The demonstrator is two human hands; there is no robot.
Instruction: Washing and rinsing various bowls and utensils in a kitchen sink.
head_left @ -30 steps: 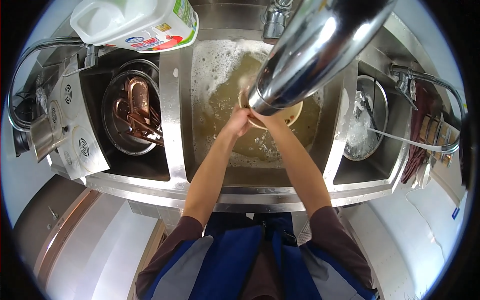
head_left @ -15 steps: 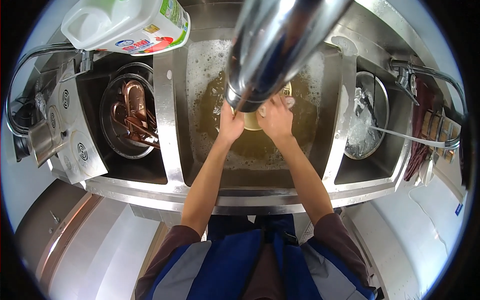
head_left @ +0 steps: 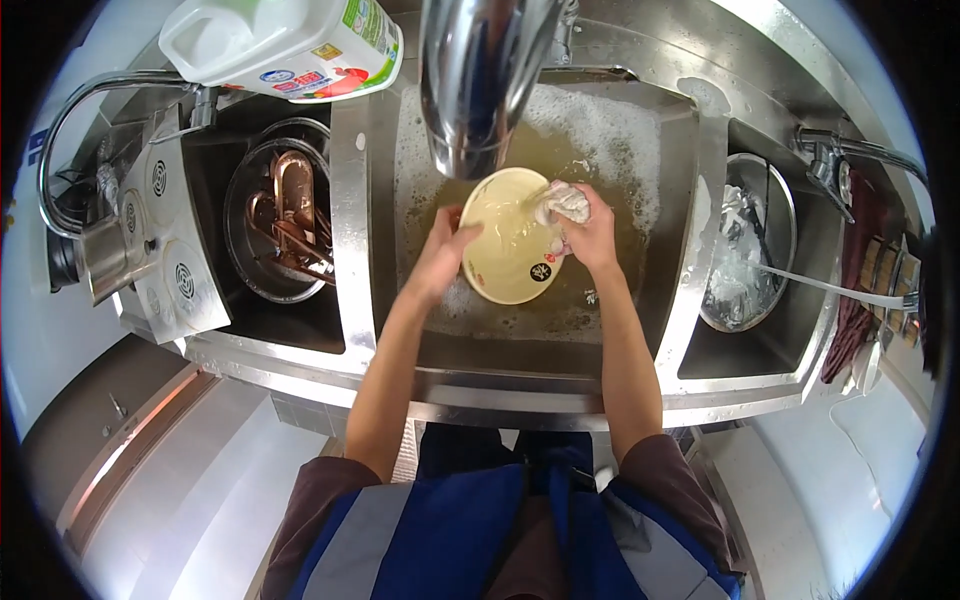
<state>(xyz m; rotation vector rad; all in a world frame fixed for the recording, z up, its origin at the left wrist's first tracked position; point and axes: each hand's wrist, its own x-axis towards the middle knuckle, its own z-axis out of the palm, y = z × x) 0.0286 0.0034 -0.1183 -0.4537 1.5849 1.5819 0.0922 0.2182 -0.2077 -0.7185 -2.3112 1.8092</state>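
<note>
A cream-yellow bowl (head_left: pixel 508 265) with a dark round mark tilts over the soapy water in the middle sink (head_left: pixel 655 300), its inside facing up. My left hand (head_left: pixel 440 258) grips the left rim, thumb on the inner side, slightly blurred. A crumpled whitish cloth (head_left: pixel 565 204) is bunched in my right hand (head_left: pixel 595 235), at the bowl's right rim. Its lower fingers are partly hidden behind the bowl. Thin foam and murky yellowish water surround both hands.
A chrome faucet (head_left: pixel 475 95) hangs close above the bowl. The left sink holds a pot (head_left: pixel 240 245) of brown utensils (head_left: pixel 295 190). In the right sink stands a metal basin (head_left: pixel 745 310) under running water. A white detergent jug (head_left: pixel 270 45) sits at the back left.
The bowl has come out from under the faucet and now shows its inside. My hands have moved apart to its two sides, and the cloth has become visible in my right hand.
</note>
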